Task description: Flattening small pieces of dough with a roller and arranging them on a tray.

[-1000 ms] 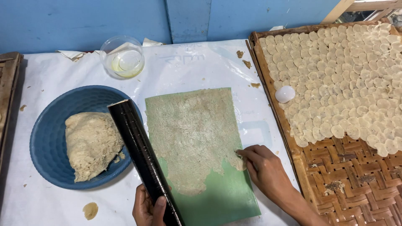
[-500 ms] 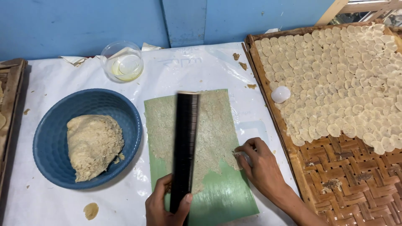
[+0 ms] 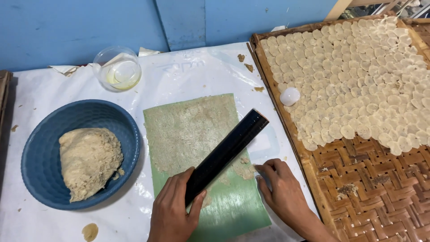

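I take the green sheet [image 3: 204,179] as my landmark; it lies flat on the white-covered table [image 3: 197,71], spread thin with a pale dough layer [image 3: 192,130] over its far part. Across it lies the black roller [image 3: 226,154], its long axis running on a diagonal from the sheet's near middle up toward its far right edge. My left hand [image 3: 172,210] wraps the near end of the roller, fingers curled around it and thumb closing from the other side, so the rest of the rod runs away from the grip, up and to the right. My right hand [image 3: 282,190] rests at the sheet's right edge, fingers pressed down flat on the edge; whether they pinch the sheet or only pin it I cannot tell from here. The right hand is nearer the roller's free end. Left of the sheet sits a blue bowl [image 3: 40,179] holding a dough lump [image 3: 89,161]; beyond it a small glass dish [image 3: 117,68]. Right of the sheet is a woven tray [image 3: 371,179] covered in thin pale discs [image 3: 358,76].
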